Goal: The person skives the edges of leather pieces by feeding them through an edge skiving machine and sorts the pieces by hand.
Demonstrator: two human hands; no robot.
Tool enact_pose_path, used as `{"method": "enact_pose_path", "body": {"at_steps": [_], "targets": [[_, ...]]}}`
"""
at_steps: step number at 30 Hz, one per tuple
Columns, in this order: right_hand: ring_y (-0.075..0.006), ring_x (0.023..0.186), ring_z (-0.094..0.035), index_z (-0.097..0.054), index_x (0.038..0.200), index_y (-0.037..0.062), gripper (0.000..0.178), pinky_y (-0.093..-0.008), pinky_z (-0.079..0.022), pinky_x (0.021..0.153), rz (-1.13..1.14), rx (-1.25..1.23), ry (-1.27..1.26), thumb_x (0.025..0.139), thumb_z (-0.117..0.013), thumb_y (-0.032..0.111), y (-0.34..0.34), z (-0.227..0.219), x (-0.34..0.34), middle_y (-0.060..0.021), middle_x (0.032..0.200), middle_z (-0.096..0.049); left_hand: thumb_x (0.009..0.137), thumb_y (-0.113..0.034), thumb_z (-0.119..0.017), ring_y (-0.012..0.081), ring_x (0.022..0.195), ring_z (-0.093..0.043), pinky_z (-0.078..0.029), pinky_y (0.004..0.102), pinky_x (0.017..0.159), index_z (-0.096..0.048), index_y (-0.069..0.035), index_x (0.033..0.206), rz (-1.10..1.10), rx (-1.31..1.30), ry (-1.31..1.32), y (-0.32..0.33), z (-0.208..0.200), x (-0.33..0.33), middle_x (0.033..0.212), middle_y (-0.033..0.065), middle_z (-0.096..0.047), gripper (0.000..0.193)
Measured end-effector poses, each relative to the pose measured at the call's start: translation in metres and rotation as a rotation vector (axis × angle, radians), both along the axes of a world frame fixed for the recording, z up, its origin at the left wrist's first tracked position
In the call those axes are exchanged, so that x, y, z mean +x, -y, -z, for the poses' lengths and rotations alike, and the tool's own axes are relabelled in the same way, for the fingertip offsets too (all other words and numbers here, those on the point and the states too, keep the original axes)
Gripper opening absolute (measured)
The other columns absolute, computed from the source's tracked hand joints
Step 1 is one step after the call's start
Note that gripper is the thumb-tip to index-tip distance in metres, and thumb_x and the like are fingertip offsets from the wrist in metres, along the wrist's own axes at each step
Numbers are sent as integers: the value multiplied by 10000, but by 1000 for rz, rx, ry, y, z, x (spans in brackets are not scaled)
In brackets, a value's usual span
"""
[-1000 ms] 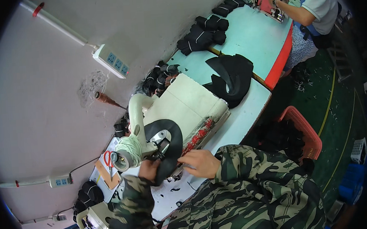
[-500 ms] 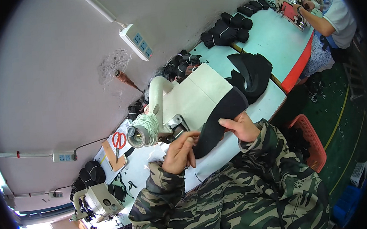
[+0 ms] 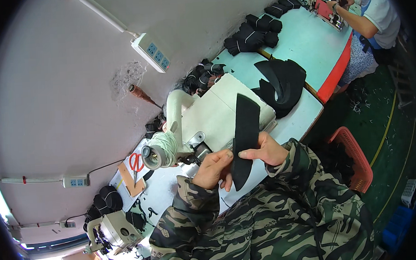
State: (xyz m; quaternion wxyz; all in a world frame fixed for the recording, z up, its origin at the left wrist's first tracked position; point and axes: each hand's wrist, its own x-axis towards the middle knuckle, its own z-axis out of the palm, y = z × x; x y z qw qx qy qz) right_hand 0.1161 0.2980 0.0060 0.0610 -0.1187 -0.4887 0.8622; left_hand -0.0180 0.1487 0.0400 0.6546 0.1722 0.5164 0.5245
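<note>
Since a moment ago, both hands have lifted the black strip (image 3: 244, 137) upright, clear of the sewing machine (image 3: 207, 118). One strip, one machine on the counter (image 3: 293, 122); one pile of black pieces (image 3: 281, 80) at 1 o'clock. At 4 o'clock, one red basket (image 3: 357, 161) holds dark pieces. My left hand (image 3: 213, 169) pinches the strip's lower edge; my right hand (image 3: 265, 150) closes around its middle.

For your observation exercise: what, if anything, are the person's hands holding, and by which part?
Both hands hold one black fabric piece near its lower end: right hand on its right edge, left hand on its left.
</note>
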Motion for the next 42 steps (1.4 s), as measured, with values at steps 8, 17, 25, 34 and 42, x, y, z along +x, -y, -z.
{"method": "enact_pose_path", "body": {"at_steps": [8, 17, 25, 34, 42], "targets": [[-85, 755, -580, -629, 929, -32, 146, -239, -477, 699, 208, 68, 66, 829, -588, 66, -35, 11, -1, -29, 845, -636, 876, -66, -499, 82, 484, -514, -417, 208, 413, -519, 33, 1024, 169, -57, -457, 12, 2, 1, 719, 33, -527, 179], [-110, 755, -604, -599, 988, -34, 187, -263, -518, 680, 409, 83, 176, 844, -582, 85, -77, 48, 9, -39, 876, -627, 813, -25, -547, 100, 521, -539, -454, 230, 431, -543, 55, 979, 32, -192, -769, 15, 25, -6, 773, 87, -597, 184], [-76, 605, -581, -640, 906, 24, 167, -211, -463, 526, 638, 220, 251, 820, -631, 166, -183, 68, 17, -13, 782, -633, 861, -54, -497, 111, 512, -530, -434, 218, 395, -523, 47, 1003, -86, -124, -569, 5, 26, 13, 757, 106, -593, 177], [-160, 689, -610, -606, 956, -53, 302, -278, -484, 563, 713, 595, 660, 746, -695, 146, -231, 172, 47, -91, 800, -635, 861, -45, -506, 105, 569, -541, -466, 225, 459, -539, 45, 996, -32, -100, -506, 20, 44, 14, 778, 97, -591, 166], [-261, 796, -604, -610, 950, -31, 316, -348, -467, 731, 1030, 690, 828, 708, -695, 155, -215, 189, 52, -141, 884, -634, 850, -42, -504, 123, 559, -562, -446, 224, 449, -529, 44, 1008, 17, -144, -495, 23, 57, 17, 797, 105, -603, 182]]}}
